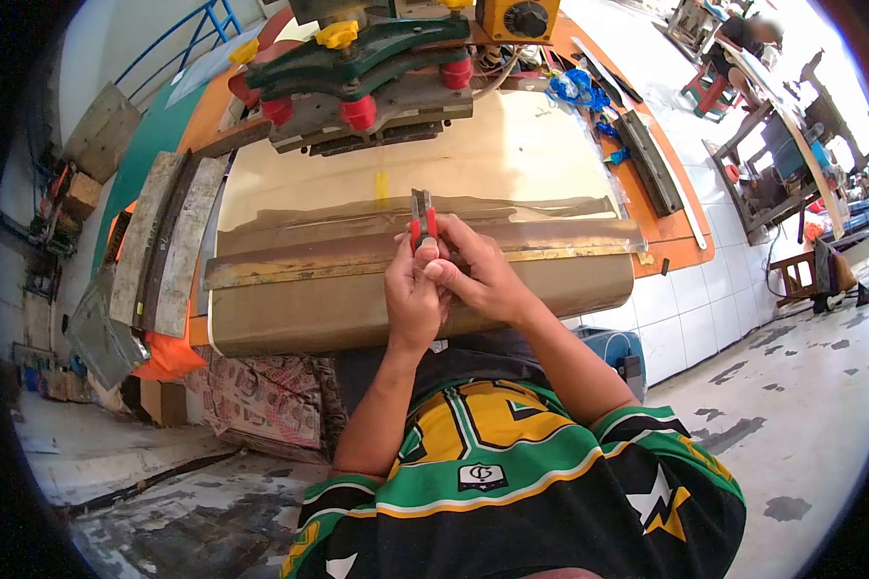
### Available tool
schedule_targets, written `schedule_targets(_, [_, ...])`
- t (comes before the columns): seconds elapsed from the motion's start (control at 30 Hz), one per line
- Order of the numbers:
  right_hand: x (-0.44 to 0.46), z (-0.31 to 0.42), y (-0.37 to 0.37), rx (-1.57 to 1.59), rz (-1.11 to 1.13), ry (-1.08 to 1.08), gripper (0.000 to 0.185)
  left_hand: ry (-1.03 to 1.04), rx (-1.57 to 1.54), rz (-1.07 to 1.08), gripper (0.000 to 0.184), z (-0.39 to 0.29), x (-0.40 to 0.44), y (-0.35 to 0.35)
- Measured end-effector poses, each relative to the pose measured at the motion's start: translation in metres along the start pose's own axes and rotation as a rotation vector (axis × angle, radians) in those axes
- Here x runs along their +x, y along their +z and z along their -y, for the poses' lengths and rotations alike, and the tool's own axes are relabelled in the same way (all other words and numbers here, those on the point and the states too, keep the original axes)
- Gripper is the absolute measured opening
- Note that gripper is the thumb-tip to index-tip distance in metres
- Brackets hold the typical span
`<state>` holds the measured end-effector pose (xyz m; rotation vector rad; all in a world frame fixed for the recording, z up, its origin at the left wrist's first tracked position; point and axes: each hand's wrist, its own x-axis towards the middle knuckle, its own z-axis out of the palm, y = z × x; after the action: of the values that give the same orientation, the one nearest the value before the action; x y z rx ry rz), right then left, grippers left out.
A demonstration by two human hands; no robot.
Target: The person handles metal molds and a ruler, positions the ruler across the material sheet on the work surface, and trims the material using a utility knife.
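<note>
Both hands meet over the near part of the work table. Between them is a small pair of red-handled snips (422, 220), its two dark metal jaws pointing away from me. My left hand (413, 294) is closed round the lower part of the handles. My right hand (475, 272) is closed at the right side of the same handles, with thumb and fingers bent together. The handle ends are hidden by my fingers. Below the hands, a long brown metal-edged bar (299, 267) lies across a brown sheet (299, 323) that curves down over the near table edge.
Ahead stands a green press head (357, 63) with red and yellow knobs, over a cream sheet (309, 174). Long metal bars (169, 232) lie at the left. At the right are a dark bar (650, 164) and blue plastic (579, 89). A person (743, 39) is far right.
</note>
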<state>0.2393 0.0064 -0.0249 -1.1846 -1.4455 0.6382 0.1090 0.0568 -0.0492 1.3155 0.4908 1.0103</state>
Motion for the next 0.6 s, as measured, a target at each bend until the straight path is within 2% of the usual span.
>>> schedule_targets(0.1, [-0.0009,0.0038,-0.002,-0.094,-0.011,-0.023,0.045,-0.093,-0.014,0.087,0.04,-0.0004,0.004,-0.006])
schedule_targets(0.17, [-0.0019,0.0068,-0.0002,0.335,0.003,0.218,0.041,-0.118,-0.006,0.129,0.043,-0.0011,0.0068,-0.0048])
schedule_targets(0.27, [-0.0039,0.0038,0.0007,0.438,-0.041,0.24,0.039,-0.152,-0.029,0.13,0.052,-0.0097,0.0069,0.0009])
schedule_targets(0.37, [-0.0028,0.0037,0.0031,0.462,-0.11,0.206,0.031,-0.172,-0.122,0.128,0.056,-0.0057,0.0063,-0.0016])
schedule_targets(0.47, [-0.0052,-0.0013,0.0002,0.389,-0.127,0.161,0.039,-0.179,-0.137,0.169,0.055,-0.0009,0.0064,-0.0035])
schedule_targets(0.6, [-0.0031,0.0058,0.0016,0.356,-0.208,0.141,0.034,-0.189,-0.106,0.157,0.049,-0.0075,0.0056,-0.0011])
